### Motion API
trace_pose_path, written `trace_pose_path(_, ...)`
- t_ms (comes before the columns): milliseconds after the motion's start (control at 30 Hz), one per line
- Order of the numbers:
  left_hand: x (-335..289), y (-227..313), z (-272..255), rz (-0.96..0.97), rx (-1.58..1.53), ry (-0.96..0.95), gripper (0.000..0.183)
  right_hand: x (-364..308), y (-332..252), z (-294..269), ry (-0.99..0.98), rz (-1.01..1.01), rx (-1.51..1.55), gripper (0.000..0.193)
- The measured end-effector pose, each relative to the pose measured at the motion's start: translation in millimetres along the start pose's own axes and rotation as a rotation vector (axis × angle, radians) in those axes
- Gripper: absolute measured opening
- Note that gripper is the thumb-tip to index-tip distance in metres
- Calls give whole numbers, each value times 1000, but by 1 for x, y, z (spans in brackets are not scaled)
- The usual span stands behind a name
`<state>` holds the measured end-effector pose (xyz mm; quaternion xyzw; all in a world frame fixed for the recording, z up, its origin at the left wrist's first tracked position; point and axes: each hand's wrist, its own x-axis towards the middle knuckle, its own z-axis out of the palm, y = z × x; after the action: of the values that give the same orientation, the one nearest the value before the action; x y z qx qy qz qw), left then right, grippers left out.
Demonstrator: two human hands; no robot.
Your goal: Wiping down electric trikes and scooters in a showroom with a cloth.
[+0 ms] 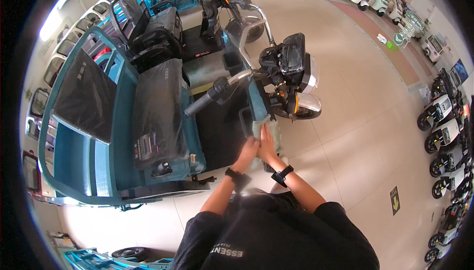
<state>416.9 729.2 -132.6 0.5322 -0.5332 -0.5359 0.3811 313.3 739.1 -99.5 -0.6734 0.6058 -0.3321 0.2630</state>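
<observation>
A pale grey-green cloth (274, 128) lies over the side edge of the teal front panel (257, 99) of a cargo tricycle. My right hand (266, 145) rests flat on this cloth, its fingers stretched out and pointing away from me. Close beside it, my left hand (248, 152) is curled in at the cloth's near part, slightly blurred; its fingertips are partly hidden. The tricycle's handlebar (240, 76), with a dark grip, rises just beyond my hands. Its black footboard (220, 127) lies to the left of them.
The plastic-wrapped seat (159, 107) and teal cargo bed (74, 159) stand left. A front wheel (307, 106) juts out beyond the panel. More tricycles (163, 23) line the far left, and scooters (444, 134) stand along the right. Tiled floor (360, 132) lies between.
</observation>
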Motion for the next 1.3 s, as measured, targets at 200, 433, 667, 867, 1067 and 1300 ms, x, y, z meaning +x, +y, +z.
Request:
trace_pose_path(200,-41,32,-3,-45,-48,-265,22,-45,-6,-18,-67,-8,0,76)
trace_pose_path(433,-22,48,5,-99,100,-32,37,-54,-25,-34,-246,-106,188,79)
trace_pose_path(667,43,45,23,44,-88,128,28,10,16,-13,-223,-182,83,77)
trace_pose_path(867,87,-2,35,149,-171,294,27,47,55,13,-317,-200,7,74)
trace_pose_path(1067,74,81,10,-37,35,225,30,59,33,8,-271,-226,4,71)
trace_pose_path(1300,83,64,-4,-16,113,304,35,65,20,13,-272,-242,50,75)
